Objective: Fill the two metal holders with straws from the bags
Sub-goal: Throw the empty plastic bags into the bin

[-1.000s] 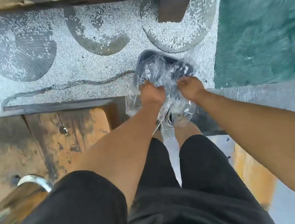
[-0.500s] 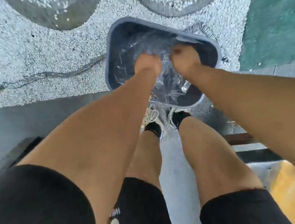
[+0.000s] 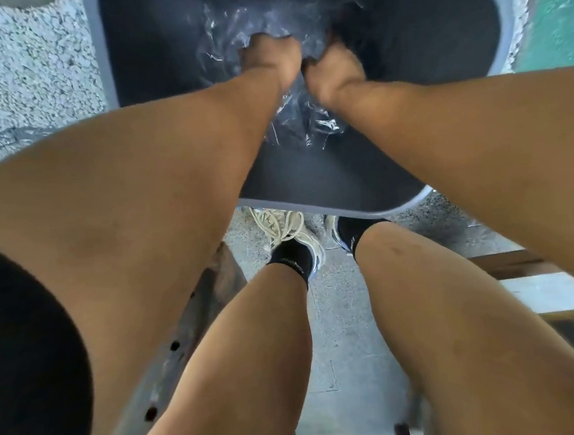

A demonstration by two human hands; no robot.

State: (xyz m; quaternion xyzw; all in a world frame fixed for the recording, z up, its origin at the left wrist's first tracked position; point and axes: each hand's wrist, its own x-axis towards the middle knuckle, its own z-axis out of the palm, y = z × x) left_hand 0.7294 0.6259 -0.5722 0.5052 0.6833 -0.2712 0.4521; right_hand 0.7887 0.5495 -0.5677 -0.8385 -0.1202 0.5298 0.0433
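Dark bin (image 3: 464, 49) on the floor is the landmark: crumpled clear plastic bag (image 3: 229, 26) sits inside it, pushed down. Left hand (image 3: 271, 59) and right hand (image 3: 330, 71) are both in the bin, fingers curled into the plastic. No holders or straws in view; looks like wrapper disposal, fill status unknown.

Speckled floor (image 3: 27, 76); grey bin (image 3: 499, 5) + sneakers (image 3: 293, 234) on it.
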